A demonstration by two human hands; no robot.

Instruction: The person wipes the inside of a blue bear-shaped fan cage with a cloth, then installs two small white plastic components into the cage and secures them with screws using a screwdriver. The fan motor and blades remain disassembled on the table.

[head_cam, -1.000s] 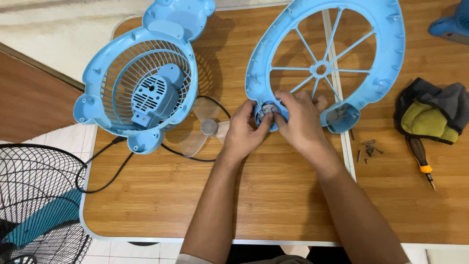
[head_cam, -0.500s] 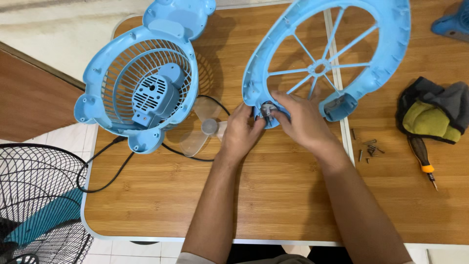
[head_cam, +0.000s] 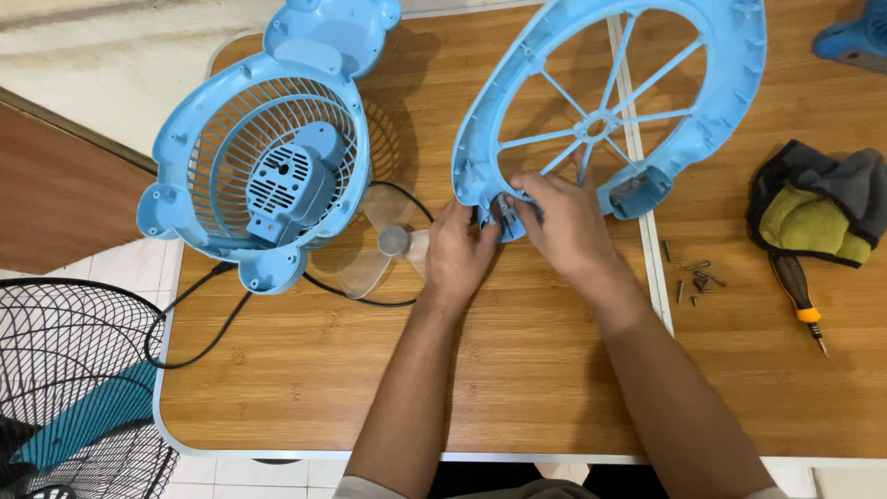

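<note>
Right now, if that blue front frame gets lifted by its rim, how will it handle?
The frame is likely light: an open ring with thin spokes. Probably flexes some, since both hands, left and right, grip one edge only. It's wide, so it may swing.

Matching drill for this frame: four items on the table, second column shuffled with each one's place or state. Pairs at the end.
Things:
1. blue front frame
2. clear fan blade
3. screwdriver
4. loose screws

Places or states:
A. lies below the grey and yellow cloth, far right
B. gripped at its lower rim by the left hand and right hand
C. scattered on the table just right of the white seam
D. flat on the wood beside the rear grille housing

Pairs: 1-B, 2-D, 3-A, 4-C
</note>
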